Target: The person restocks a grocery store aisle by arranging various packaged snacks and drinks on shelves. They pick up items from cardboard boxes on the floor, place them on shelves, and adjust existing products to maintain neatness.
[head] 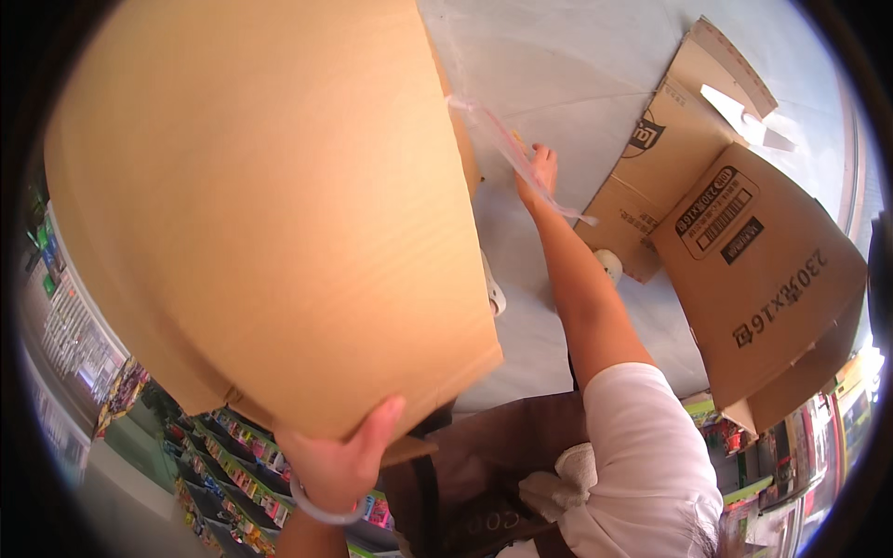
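Note:
A large plain cardboard sheet or box side (293,209) fills the left and middle of the view. My left hand (338,460) grips its lower edge, thumb on the near face, and wears a pale bangle (328,513) at the wrist. Beyond the cardboard's right edge, my right hand (538,171) reaches out over the floor with its fingers partly curled. A clear plastic strip with a pinkish edge (513,150) hangs from the cardboard and crosses in front of my right hand and wrist. Something small and yellow (517,137) shows by those fingers; whether they hold it is unclear.
An opened printed cardboard box (760,272) stands at the right, its flaps spread. Pale shoes (494,289) show on the grey floor (551,63). Store shelves with packaged goods (244,481) line the lower left, with more shelving (750,481) at the lower right.

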The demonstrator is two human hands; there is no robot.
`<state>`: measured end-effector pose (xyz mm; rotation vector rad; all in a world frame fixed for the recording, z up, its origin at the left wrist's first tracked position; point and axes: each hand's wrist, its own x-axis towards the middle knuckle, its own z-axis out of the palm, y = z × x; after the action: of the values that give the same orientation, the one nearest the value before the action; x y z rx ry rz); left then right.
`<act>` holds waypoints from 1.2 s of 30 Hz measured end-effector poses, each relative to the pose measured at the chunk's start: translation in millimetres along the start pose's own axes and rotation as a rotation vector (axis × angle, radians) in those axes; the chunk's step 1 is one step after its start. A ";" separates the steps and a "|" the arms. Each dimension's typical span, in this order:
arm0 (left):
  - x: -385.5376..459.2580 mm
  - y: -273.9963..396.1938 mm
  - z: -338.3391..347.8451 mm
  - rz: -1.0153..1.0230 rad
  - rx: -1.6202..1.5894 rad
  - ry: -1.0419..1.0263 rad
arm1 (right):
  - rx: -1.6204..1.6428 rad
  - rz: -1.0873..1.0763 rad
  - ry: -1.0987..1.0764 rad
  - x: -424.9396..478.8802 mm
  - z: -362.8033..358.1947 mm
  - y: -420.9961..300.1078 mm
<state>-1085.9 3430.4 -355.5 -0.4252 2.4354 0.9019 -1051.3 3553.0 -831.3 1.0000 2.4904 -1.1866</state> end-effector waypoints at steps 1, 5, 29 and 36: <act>-1.0 -1.0 -1.5 -0.008 0.012 -0.023 | -0.049 0.000 0.024 5.2 10.0 0.3; -0.3 -1.9 -1.5 -0.035 0.009 -0.009 | -0.222 0.028 0.044 20.0 32.0 -3.4; -16.4 65.6 96.3 0.169 0.157 -0.083 | 0.018 -0.027 0.640 -169.0 -446.5 -59.7; -38.1 74.0 102.3 0.139 0.279 -0.350 | 0.019 0.152 0.770 -210.9 -524.7 -16.8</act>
<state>-1052.1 3557.6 -363.0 0.0052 2.2371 0.6157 -852.9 3835.5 -383.1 1.9001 2.8450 -0.8819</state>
